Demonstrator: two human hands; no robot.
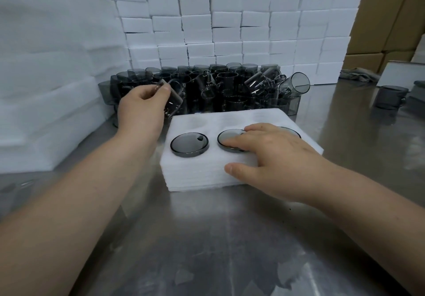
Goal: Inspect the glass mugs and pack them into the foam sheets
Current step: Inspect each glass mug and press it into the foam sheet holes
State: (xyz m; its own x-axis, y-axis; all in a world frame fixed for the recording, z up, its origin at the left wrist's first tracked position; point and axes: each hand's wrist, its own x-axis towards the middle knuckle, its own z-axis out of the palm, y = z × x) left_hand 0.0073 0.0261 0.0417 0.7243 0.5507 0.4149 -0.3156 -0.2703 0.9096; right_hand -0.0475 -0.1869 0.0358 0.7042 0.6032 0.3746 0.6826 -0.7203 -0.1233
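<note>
The front row of the foam (195, 176) is filled with seated mugs (189, 145) — back hollows are left. A held mug (173, 99) is gripped by the left hand (140, 109); the foam is pressed by the flat right hand (276, 160) — the pile (230, 86) is unpacked.

Steel tbl (230, 238): 1 foam block (202, 176), mug pile (230, 88), foam stacks (230, 31) behind.

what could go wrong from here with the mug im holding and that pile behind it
1. The left hand holds the smoky grey glass mug at the fingertips, right beside the heaped pile of grey glass mugs. If that grip slips, the mug could knock against other glass or hit the steel table.
2. A tilted mug lies on its side at the pile's right end and may roll off if the heap is bumped.
</note>
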